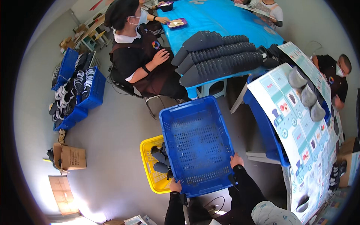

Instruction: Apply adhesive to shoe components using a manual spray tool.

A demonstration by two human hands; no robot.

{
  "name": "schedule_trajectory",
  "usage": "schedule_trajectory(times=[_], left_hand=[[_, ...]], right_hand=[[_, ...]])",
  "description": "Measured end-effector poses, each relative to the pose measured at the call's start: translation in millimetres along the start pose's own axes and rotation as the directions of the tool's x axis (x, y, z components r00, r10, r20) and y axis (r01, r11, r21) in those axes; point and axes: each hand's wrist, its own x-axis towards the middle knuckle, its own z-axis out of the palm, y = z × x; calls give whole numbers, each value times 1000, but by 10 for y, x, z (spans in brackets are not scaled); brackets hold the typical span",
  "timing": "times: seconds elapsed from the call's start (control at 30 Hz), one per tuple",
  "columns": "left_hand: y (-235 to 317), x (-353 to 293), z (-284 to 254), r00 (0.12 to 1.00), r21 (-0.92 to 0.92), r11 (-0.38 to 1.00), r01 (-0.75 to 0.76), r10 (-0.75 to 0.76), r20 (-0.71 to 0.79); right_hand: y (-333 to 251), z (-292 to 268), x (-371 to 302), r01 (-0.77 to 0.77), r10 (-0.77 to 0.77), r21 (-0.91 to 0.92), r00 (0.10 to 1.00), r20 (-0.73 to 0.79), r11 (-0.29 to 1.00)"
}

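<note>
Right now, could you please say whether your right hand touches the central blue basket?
Touching: the head view shows the right hand holding the blue basket on its right side.

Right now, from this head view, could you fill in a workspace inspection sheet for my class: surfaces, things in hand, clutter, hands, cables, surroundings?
Surfaces: blue-covered table bearing dark ridged stacks; patterned sheet at right, with grey rounded pieces on it.
Things in hand: blue crate, slotted floor showing, partly overlapping the yellow basket in view.
Clutter: open cardboard box on the floor at left; beyond it, blue crates of what look like shoes.
Hands: left hand grips the crate's near left corner; right hand grips its right side.
Cables: thin dark cable near the wearer's legs.
Surroundings: masked co-worker seated by the table; more people beyond.
</note>
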Motion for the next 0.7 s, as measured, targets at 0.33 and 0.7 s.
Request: schedule_trajectory(times=[0.33,0.7], left_hand=[[-176,-324,-314,935,173,975,-142,75,347],[890,-1421,-1634,756,-263,953,153,58,652]], right_hand=[[867,-145,-1485,101,-72,152,979,-189,983],[2962,-1077,-3894,19,26,311,990,-141,950]])
